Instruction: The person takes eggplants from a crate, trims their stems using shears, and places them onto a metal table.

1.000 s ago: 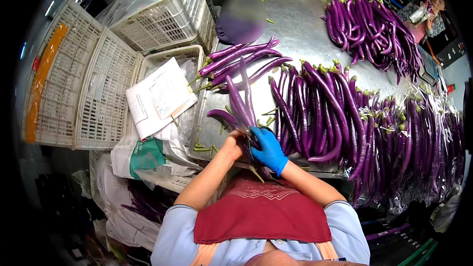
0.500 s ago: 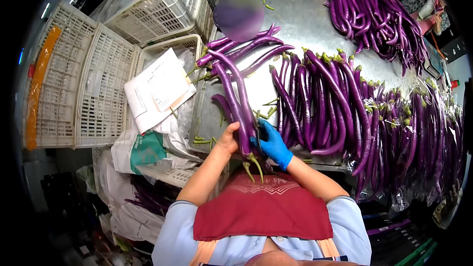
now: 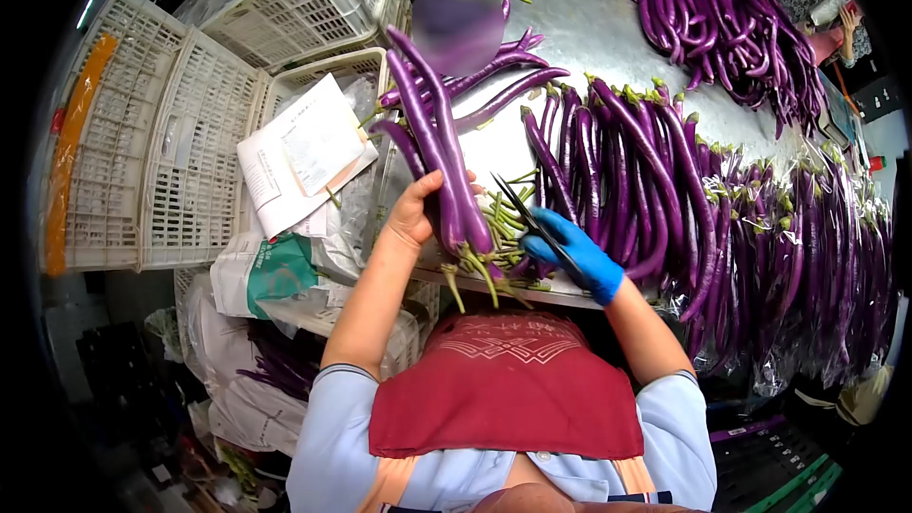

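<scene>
My bare left hand [image 3: 418, 211] is closed around a few long purple eggplants [image 3: 439, 152]. They slant away over the table, with their green stems [image 3: 475, 275] pointing toward my apron. To the right, my right hand [image 3: 578, 256], in a blue glove, grips dark scissors [image 3: 521, 204]. The slim blades are parted and point away to the left, apart from the eggplants in my left hand. Cut green stem pieces [image 3: 503, 218] lie on the metal between my hands. More loose eggplants [image 3: 503, 76] rest on the table beyond my left hand.
A row of eggplants [image 3: 617, 180] lies right of my gloved hand, with bagged eggplants [image 3: 798, 256] farther right. Another heap [image 3: 717, 28] sits at the back of the metal table [image 3: 560, 0]. White crates [image 3: 204, 152] and papers [image 3: 309, 157] stand left. Another person's hand [image 3: 848, 19] shows at far right.
My left hand has moved up and left with the eggplants. My right hand has drawn away to the right, and the scissors' blades now show apart from the eggplants.
</scene>
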